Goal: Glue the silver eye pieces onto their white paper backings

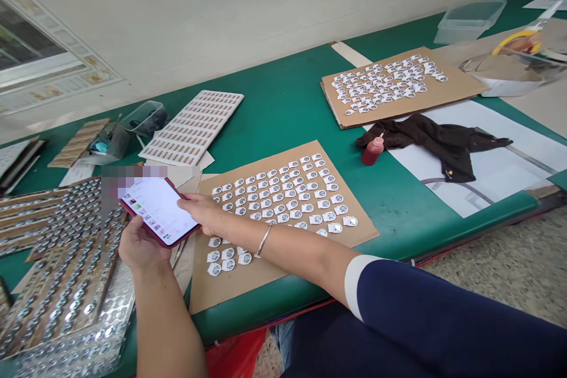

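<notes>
The left hand (142, 245) is cradling the phone's (162, 208) near edge while the right hand (201, 212) is pinching its right side, over the green table (274, 109) by the left edge of the cardboard (204, 295). It is looking light, stiff and breakable, probably slick-glassed, its cased rim suiting fingers best. Beyond, white-tabbed discs (290, 194) are lying in rows.

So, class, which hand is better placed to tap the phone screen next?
Probably the right hand: it reaches over the screen, while the left hand supports the near edge of the phone.
</notes>
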`<state>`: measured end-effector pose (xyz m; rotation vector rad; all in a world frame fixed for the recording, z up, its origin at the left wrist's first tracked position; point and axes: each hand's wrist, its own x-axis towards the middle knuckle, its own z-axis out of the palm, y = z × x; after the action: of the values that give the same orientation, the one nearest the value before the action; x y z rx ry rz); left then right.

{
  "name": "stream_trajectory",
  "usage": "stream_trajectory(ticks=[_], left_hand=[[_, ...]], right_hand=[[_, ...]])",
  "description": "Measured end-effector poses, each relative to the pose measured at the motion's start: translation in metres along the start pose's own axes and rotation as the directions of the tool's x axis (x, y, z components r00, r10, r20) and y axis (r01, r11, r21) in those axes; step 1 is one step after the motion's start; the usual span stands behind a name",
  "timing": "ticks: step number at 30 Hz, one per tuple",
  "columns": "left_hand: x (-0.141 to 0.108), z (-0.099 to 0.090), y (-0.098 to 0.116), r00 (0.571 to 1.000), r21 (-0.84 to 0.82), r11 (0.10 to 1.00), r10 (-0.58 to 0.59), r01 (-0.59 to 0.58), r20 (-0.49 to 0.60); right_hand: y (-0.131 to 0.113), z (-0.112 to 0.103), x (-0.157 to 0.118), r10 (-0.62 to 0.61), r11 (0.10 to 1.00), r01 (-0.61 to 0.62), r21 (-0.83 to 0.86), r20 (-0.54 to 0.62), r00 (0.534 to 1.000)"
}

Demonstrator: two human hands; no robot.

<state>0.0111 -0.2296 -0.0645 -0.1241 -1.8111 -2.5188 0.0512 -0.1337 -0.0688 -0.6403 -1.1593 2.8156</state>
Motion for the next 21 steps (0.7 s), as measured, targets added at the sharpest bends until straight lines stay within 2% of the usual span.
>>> stream_trajectory(ticks=[10,17,21], left_hand=[[-0.002,0.002,0.003,0.994,0.016,0.998,0.061,-0.063,0.094],[0.004,0.004,0.006,0.993,0.037,0.993,0.11,-0.112,0.054],[0.006,0.0,0.011,0.99,0.091,0.987,0.129,-0.134,0.061]], right_hand=[[0.004,0.0,0.006,0.003,1.0,-0.002,-0.031,0.042,0.999],[0.001,-0.001,0.003,-0.036,0.996,0.041,-0.076,0.067,0.997],[0.0,0.006,0.005,0.006,0.997,-0.002,-0.073,0.054,0.998]])
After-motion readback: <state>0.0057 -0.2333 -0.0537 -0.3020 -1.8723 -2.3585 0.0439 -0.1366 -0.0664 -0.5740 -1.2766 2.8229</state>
